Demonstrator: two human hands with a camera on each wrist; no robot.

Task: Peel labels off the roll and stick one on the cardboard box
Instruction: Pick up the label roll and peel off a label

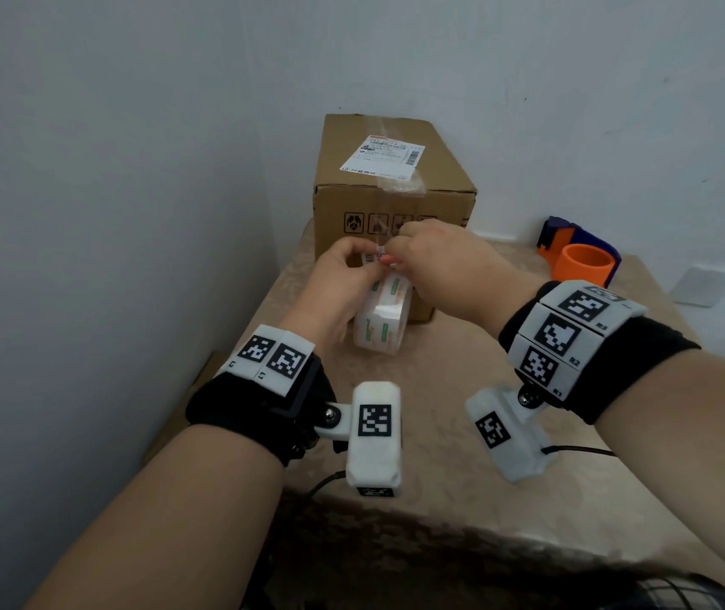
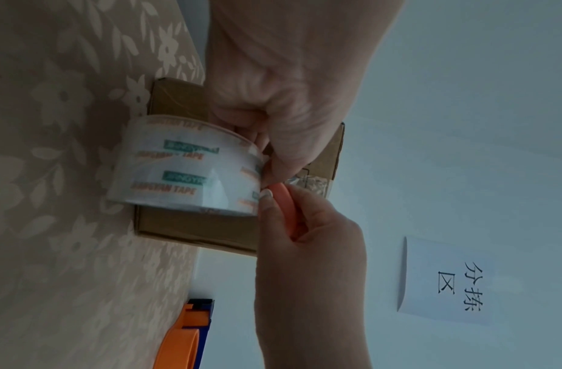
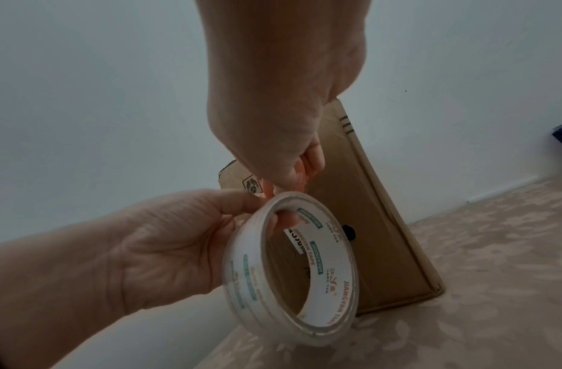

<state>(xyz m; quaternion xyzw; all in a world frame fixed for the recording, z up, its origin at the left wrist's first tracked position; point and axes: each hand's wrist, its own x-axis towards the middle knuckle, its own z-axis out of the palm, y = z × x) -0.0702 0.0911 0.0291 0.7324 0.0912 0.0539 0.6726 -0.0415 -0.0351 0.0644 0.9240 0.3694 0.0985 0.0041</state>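
A roll (image 1: 382,317) of glossy clear tape, w/ a white core printed in green and orange, is held upright in the air just in front of the cardboard box (image 1: 391,200). The roll is a wide ring, translucent at the rim. The box is matte brown corrugated card, rectangular, w/ a white printed shipping label (image 1: 382,157) and a crinkled strip of clear tape on top; it stands on a table (image 1: 462,499) covered in a beige cloth w/ a pale floral pattern.

The roll is gripped by the left hand (image 1: 338,284): thumb on the outer face, fingers curled through the core. The right hand (image 1: 435,261) is closed to a pinch at the roll's top edge, thumb and forefinger pressed together on the tape's loose end; whether any has lifted can't be told.

An orange and blue tape dispenser (image 1: 580,257), hard plastic, sits to the right, well apart from the box.
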